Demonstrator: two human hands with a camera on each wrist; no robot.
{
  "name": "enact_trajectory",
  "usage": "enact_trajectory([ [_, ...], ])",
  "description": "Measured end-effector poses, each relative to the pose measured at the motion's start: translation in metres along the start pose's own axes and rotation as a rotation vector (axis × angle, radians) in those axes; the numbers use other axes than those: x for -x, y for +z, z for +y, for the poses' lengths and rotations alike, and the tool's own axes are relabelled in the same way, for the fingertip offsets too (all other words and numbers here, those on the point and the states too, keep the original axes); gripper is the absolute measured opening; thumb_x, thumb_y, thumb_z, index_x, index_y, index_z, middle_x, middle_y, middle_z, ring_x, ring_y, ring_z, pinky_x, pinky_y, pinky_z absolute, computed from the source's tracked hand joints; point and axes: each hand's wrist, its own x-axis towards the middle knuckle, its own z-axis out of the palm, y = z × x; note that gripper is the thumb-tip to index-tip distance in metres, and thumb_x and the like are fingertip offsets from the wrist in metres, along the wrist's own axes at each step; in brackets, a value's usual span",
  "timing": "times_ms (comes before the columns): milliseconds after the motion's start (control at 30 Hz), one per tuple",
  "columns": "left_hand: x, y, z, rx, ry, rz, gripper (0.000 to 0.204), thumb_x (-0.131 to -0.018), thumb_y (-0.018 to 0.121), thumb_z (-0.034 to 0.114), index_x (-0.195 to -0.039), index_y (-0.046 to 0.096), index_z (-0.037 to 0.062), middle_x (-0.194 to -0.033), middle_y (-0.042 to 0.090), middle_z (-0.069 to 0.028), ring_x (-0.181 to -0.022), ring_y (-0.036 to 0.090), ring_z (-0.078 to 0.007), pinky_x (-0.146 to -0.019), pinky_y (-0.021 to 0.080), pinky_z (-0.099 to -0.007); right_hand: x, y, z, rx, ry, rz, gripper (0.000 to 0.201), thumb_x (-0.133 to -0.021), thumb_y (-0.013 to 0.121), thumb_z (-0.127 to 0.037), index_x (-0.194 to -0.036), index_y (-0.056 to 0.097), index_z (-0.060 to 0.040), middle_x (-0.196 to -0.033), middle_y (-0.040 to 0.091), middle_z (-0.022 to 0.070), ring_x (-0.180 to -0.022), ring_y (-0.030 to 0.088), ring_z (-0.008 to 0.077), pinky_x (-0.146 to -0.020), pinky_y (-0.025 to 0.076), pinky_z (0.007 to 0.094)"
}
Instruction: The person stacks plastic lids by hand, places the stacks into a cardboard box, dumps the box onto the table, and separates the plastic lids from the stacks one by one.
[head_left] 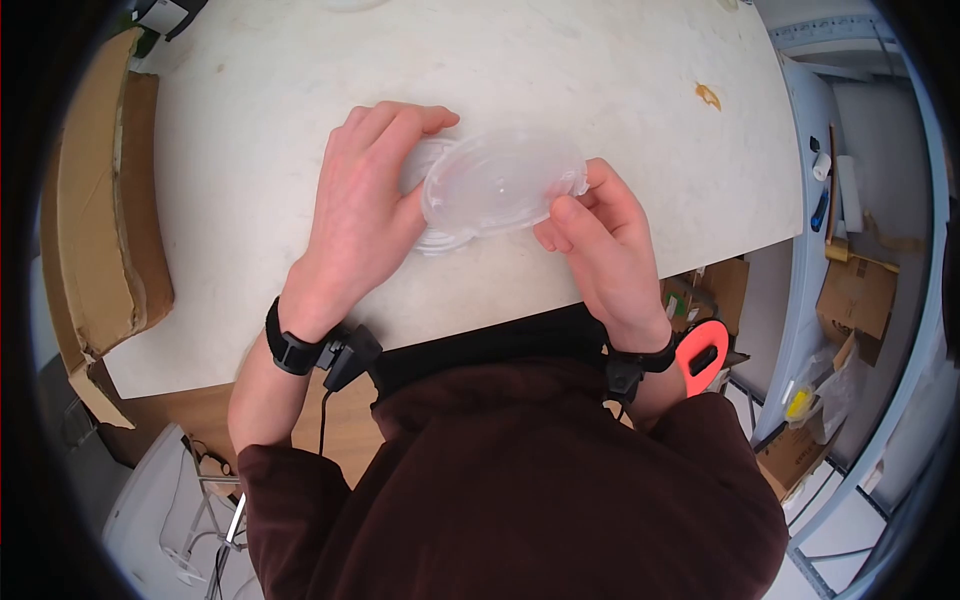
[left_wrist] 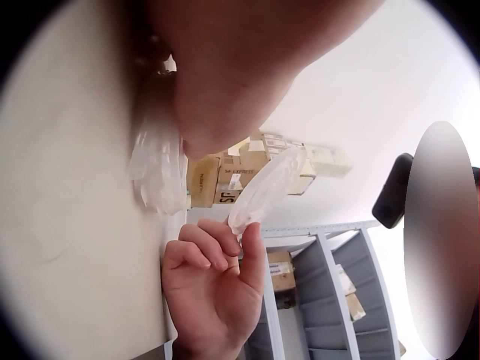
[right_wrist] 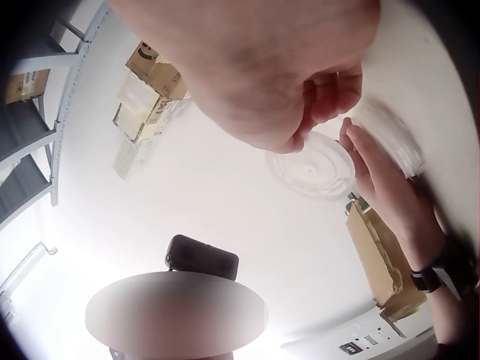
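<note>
A clear plastic lid (head_left: 505, 182), round and shallow, is tilted up off the table. My right hand (head_left: 612, 245) pinches its right edge between thumb and fingers; the same right hand (left_wrist: 214, 289) shows at the lid's lower end in the left wrist view. Beneath and left of the lid lie clear plastic pieces (head_left: 442, 242), partly covered by it. My left hand (head_left: 365, 205) is beside these pieces, with its thumb over their left side and its fingers reaching past their far side. In the right wrist view, the left hand's fingers (right_wrist: 367, 154) look fairly straight.
The white table (head_left: 600, 80) has a brown stain (head_left: 708, 96) at the far right. An opened cardboard box (head_left: 100, 200) stands along the left edge. Shelving (head_left: 800, 150) with cartons is beyond the right edge. An orange-red object (head_left: 703, 355) shows beside the right forearm.
</note>
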Motion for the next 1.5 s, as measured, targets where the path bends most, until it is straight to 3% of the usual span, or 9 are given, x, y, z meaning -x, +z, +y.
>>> enact_trajectory([
  [167,-0.003,-0.002,-0.004,0.143,0.005,0.151,0.024,-0.106,0.07,0.02,-0.125,0.075,0.0064,-0.12,0.073,-0.0093,-0.11,0.064,-0.0296,-0.098,0.051,-0.0393,0.009,0.017,-0.001,0.156,-0.083,0.081,0.017,-0.105,0.075,-0.007,-0.121,0.071,-0.0025,-0.097,0.068,-0.0011,-0.088,0.062,0.0101,-0.084,0.053,0.0279],
  [267,-0.003,-0.019,-0.007,0.266,-0.079,0.243,0.025,-0.112,0.065,0.024,-0.124,0.076,0.0051,-0.1,0.072,-0.0069,-0.093,0.064,-0.0215,-0.085,0.051,-0.0334,0.007,0.02,-0.003,0.479,-0.272,0.118,0.02,-0.098,0.077,0.001,-0.118,0.074,-0.0027,-0.095,0.071,0.001,-0.086,0.065,0.0111,-0.082,0.054,0.0281],
  [333,0.0,-0.039,-0.001,0.44,-0.268,0.079,0.027,-0.113,0.064,0.026,-0.122,0.077,0.0037,-0.082,0.065,-0.002,-0.078,0.056,-0.0141,-0.075,0.048,-0.0293,0.003,0.021,-0.002,0.673,-0.395,0.12,0.023,-0.094,0.078,0.005,-0.116,0.076,-0.0032,-0.095,0.073,0.0029,-0.084,0.067,0.0123,-0.079,0.055,0.0284],
  [400,0.002,-0.042,-0.001,0.474,-0.232,0.064,0.027,-0.112,0.067,0.026,-0.122,0.077,0.0037,-0.079,0.062,-0.0002,-0.076,0.054,-0.0125,-0.073,0.046,-0.0284,-0.004,0.022,-0.001,0.895,-0.61,0.122,0.03,-0.087,0.077,0.008,-0.114,0.077,-0.0052,-0.096,0.076,0.0067,-0.08,0.072,0.0173,-0.073,0.057,0.0302],
  [500,0.002,-0.045,0.008,0.438,-0.207,0.023,0.025,-0.108,0.072,0.025,-0.121,0.077,0.0042,-0.076,0.06,0.0015,-0.074,0.052,-0.0109,-0.07,0.044,-0.0275,-0.009,0.025,0.001,0.977,-0.686,0.127,0.033,-0.084,0.079,0.009,-0.114,0.077,-0.0055,-0.097,0.078,0.0081,-0.076,0.074,0.0209,-0.068,0.058,0.0326],
  [700,0.0,-0.041,0.006,0.32,-0.248,0.0,0.022,-0.102,0.077,0.018,-0.119,0.077,0.0044,-0.077,0.061,0.0006,-0.074,0.053,-0.0116,-0.069,0.045,-0.0279,-0.002,0.032,-0.003,1.004,-0.575,0.105,0.037,-0.084,0.079,0.008,-0.119,0.077,-0.0054,-0.1,0.079,0.0077,-0.076,0.073,0.0198,-0.069,0.058,0.0334],
  [1033,0.001,-0.038,-0.001,0.245,-0.219,-0.012,0.022,-0.099,0.079,0.015,-0.118,0.077,0.0044,-0.088,0.069,-0.003,-0.079,0.061,-0.0173,-0.072,0.053,-0.033,0.0,0.03,0.017,1.109,-0.62,0.054,0.03,-0.086,0.082,0.005,-0.114,0.08,-0.0064,-0.099,0.074,0.0071,-0.081,0.069,0.0241,-0.066,0.055,0.036],
  [1167,0.002,-0.036,-0.003,0.11,-0.142,0.049,0.023,-0.099,0.079,0.015,-0.12,0.077,0.0054,-0.095,0.072,-0.0056,-0.08,0.065,-0.0201,-0.073,0.056,-0.0348,0.001,0.029,0.018,1.135,-0.585,0.032,0.027,-0.086,0.083,0.002,-0.111,0.08,-0.0072,-0.107,0.072,0.0073,-0.077,0.068,0.0218,-0.065,0.055,0.0353],
  [1500,0.005,-0.033,-0.008,0.172,-0.166,-0.075,0.019,-0.104,0.068,0.008,-0.12,0.077,0.0037,-0.101,0.074,-0.0108,-0.081,0.069,-0.0252,-0.075,0.056,-0.0358,-0.003,0.034,0.012,1.173,-0.547,-0.017,0.023,-0.088,0.084,-0.003,-0.11,0.078,-0.0071,-0.133,0.068,0.014,-0.076,0.066,0.0191,-0.066,0.056,0.0342],
])
